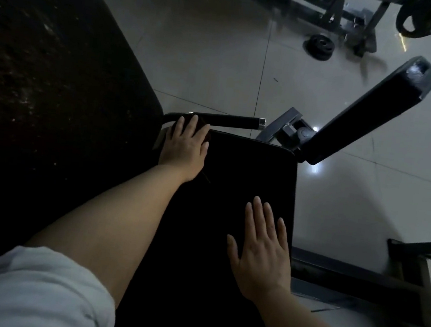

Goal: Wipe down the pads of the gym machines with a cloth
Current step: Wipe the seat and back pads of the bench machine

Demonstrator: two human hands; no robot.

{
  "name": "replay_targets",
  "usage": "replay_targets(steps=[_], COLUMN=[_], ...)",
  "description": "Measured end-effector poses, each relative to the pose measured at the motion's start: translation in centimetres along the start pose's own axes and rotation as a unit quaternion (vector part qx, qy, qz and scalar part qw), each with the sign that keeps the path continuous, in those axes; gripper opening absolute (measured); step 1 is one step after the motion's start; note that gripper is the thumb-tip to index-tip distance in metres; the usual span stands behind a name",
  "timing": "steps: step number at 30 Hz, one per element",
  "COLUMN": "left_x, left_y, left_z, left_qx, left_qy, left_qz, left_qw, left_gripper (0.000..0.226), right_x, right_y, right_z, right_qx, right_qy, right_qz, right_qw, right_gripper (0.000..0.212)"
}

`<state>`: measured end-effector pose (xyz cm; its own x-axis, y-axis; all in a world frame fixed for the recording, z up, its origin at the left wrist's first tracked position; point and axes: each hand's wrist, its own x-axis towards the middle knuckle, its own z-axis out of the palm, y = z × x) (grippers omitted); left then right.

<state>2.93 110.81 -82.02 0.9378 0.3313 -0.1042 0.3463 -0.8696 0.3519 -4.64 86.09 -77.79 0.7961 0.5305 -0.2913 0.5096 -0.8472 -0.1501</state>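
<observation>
A black seat pad (248,172) of a gym machine fills the middle of the view. My left hand (185,143) lies flat at the pad's far left corner and presses a dark cloth (205,130) onto it; only a dark reddish edge of the cloth shows past my fingers. My right hand (260,252) rests flat on the pad's right side, fingers straight and spread, holding nothing. A large black back pad (49,77) rises along the left.
A black handle bar (227,120) with a chrome end sticks out behind the seat. A padded arm (368,111) on a grey pivot angles up to the right. Metal frame rails (397,281) lie lower right. Weight plates (319,46) and other machines stand on the tiled floor.
</observation>
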Motion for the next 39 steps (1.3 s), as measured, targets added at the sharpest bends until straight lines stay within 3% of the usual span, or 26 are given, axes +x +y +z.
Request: replay_targets(steps=[9, 18, 25, 30, 39], left_x=[-9.1, -24.5, -18.1, -11.5, -20.9], left_y=[0.2, 0.3, 0.9, 1.8, 2.0], left_z=[1.2, 3.7, 2.2, 1.2, 2.7], left_qx=[-0.004, 0.022, 0.022, 0.016, 0.005], left_qy=[-0.019, -0.028, -0.048, -0.057, -0.018], left_qz=[-0.004, 0.006, 0.029, -0.006, 0.037], left_qw=[1.000, 0.999, 0.998, 0.998, 0.999], left_gripper=[0.056, 0.055, 0.055, 0.053, 0.055], right_x=[-0.1, -0.2, -2.8, -2.7, -2.8], right_y=[0.0, -0.1, -1.9, -1.8, -1.6], right_z=[0.2, 0.7, 1.8, 2.0, 2.6], right_qx=[-0.034, -0.036, -0.003, -0.001, -0.005], right_qy=[0.008, 0.026, 0.026, 0.040, 0.051], right_qz=[0.002, 0.011, 0.043, 0.048, 0.044], right_qw=[0.999, 0.999, 0.999, 0.998, 0.998], right_gripper=[0.076, 0.077, 0.079, 0.078, 0.076])
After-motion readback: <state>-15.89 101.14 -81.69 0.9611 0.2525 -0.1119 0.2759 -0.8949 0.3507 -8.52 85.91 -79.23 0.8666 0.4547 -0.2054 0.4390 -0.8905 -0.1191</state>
